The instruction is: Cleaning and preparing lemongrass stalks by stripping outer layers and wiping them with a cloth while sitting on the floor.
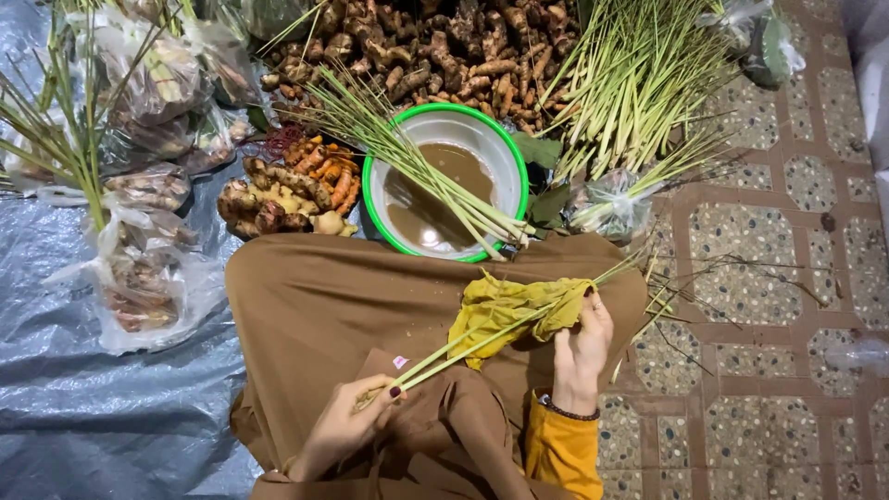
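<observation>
— What are the hands doing?

— The left hand (347, 421) pinches the root end of a few lemongrass stalks (463, 347), fingers closed tight round them. The right hand (582, 347) grips the yellow cloth (505, 310) wrapped about the stalks' middle, fingers curled into the folds.

— And where do the stalks lie?

— Slanting across the brown-robed lap (324, 296), thin tips poking past the cloth toward the tiled floor (769, 278).

— What's ahead of the knees?

— A green-rimmed basin (505, 143) of muddy water (more stalks rest across its rim). At its left edge sits turmeric and ginger (287, 190); beyond it, a heap of galangal roots (435, 51) and loose lemongrass (639, 83). Bagged roots (139, 278) lie on the grey tarp (93, 417).
</observation>
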